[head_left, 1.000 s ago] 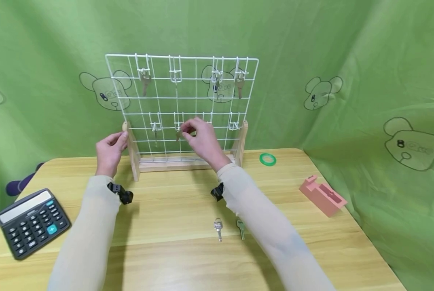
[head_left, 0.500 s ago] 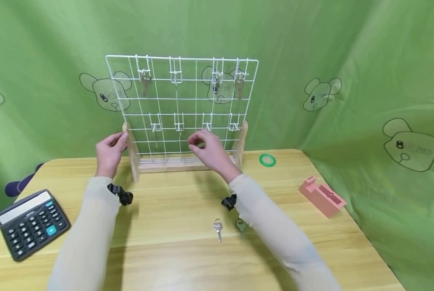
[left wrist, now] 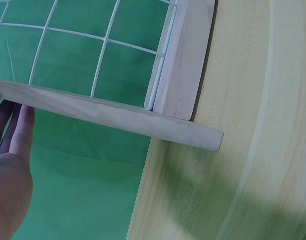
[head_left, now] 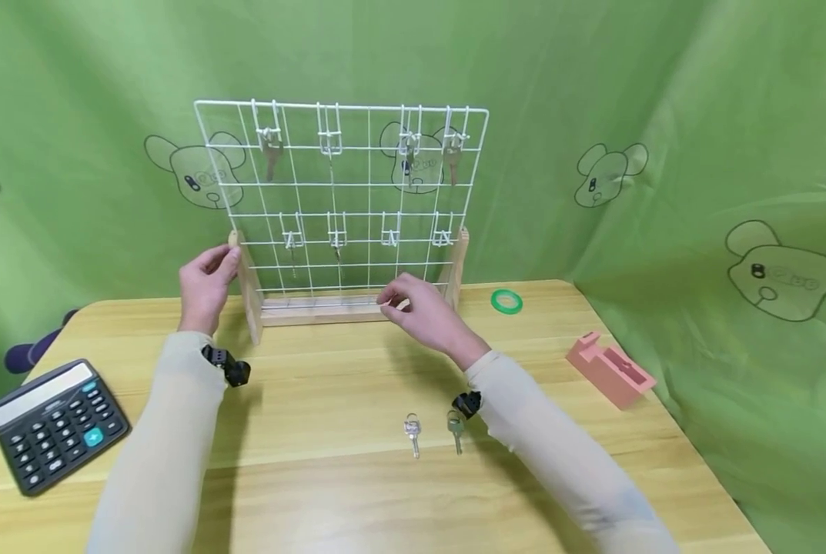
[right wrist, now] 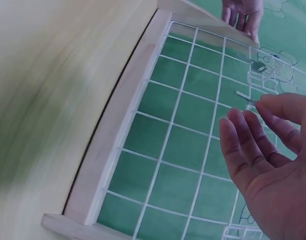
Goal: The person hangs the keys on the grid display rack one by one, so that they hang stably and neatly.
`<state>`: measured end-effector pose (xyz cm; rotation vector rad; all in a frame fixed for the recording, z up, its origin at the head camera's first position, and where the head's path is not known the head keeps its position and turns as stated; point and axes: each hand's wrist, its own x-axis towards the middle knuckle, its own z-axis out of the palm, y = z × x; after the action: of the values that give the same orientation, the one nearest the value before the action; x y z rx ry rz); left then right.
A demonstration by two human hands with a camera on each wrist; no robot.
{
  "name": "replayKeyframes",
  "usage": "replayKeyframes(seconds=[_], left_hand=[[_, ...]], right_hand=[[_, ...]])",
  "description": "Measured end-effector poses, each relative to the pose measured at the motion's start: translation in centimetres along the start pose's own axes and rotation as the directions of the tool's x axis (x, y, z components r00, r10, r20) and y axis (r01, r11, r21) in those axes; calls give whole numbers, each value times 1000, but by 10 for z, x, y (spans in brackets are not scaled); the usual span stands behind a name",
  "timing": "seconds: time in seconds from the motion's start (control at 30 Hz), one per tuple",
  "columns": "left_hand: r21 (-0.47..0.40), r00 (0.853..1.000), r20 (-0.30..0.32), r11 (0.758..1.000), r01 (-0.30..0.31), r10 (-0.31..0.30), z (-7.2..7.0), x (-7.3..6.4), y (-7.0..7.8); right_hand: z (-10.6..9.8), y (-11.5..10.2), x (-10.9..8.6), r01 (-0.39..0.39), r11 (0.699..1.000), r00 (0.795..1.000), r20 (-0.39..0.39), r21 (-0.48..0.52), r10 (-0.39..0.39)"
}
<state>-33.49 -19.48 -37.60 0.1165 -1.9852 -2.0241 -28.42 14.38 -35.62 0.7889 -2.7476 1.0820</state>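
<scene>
A white wire grid rack (head_left: pixel 369 185) stands in wooden supports at the back of the table. My left hand (head_left: pixel 205 285) holds the edge of its left wooden post (left wrist: pixel 117 117); some fingertips are hidden behind it. My right hand (head_left: pixel 423 312) hovers before the rack's lower bar, fingers loosely bent, with nothing seen between them. Keys hang from hooks on the grid: an upper left key (head_left: pixel 272 158), an upper right key (head_left: pixel 453 163) and a lower left key (right wrist: pixel 258 66) among them. A silver key (head_left: pixel 413 435) and a darker key (head_left: pixel 456 432) lie on the table in front.
A black calculator (head_left: pixel 55 425) lies at the left. To the right are a green tape roll (head_left: pixel 506 302) and a pink tape dispenser (head_left: pixel 610 371). Green cloth (head_left: pixel 537 77) with bear drawings hangs behind the wooden table (head_left: pixel 316 492).
My right hand has moved away from the second lower hook, down and to the right, leaving a key hanging there. My left hand stays at the post.
</scene>
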Motion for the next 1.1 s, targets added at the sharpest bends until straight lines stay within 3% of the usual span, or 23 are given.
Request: replayKeyframes(seconds=[0.13,0.47,1.1], left_hand=[[43,1000,8,999,-12,12,0,1,0],[59,1000,21,998,-15,14,-1,3,0],[49,1000,16,999,1,-2,-1,3,2]], right_hand=[[1,6,-6,8,1000,999,34,-7,-8],[-2,19,-29,-1,1000,992,126,-13,2],[-1,35,-81,-34,998,947,320,60,13]])
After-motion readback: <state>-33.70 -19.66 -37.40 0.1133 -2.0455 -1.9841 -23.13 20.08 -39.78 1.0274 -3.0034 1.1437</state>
